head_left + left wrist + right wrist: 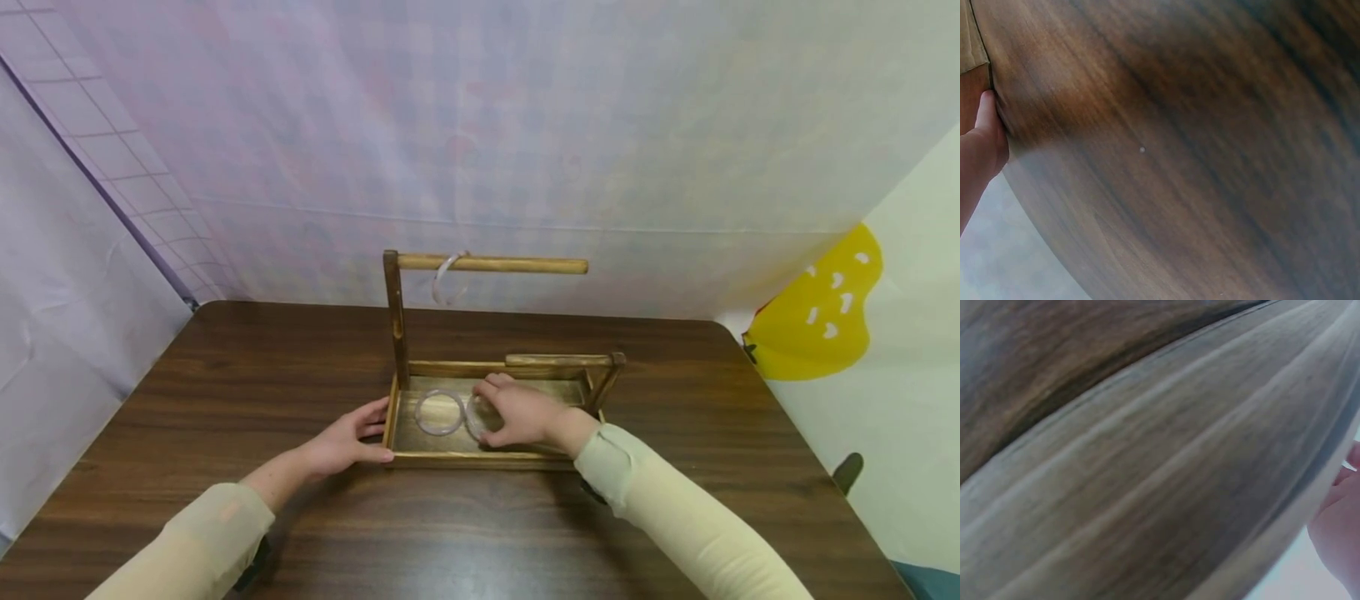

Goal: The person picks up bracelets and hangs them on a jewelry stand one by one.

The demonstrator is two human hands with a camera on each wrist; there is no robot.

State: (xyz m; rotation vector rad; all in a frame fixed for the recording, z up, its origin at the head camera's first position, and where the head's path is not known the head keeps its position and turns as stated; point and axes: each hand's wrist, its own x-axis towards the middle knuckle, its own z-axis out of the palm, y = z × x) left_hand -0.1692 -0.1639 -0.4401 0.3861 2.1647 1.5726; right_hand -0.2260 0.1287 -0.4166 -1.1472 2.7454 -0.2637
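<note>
A wooden stand [487, 460] has a shallow tray base, a tall post with a bar at the left and a low bar at the right. My left hand [341, 442] rests against the tray's left end, thumb at the front corner, fingers along the side. Inside the tray, my right hand [525, 412] pinches a clear bangle [472, 419] between thumb and fingers; the hand hides much of it. A second pale bangle [440, 412] lies flat just left of it. Another bangle [442, 283] hangs from the upper bar [517, 264].
The low bar [558, 361] runs close behind my right hand, its post [606, 383] beside my right wrist. A dark wood-grain table [300, 358] carries the stand. Pale curtain cloth [480, 125] hangs behind, with a yellow cutout [817, 308] at the right.
</note>
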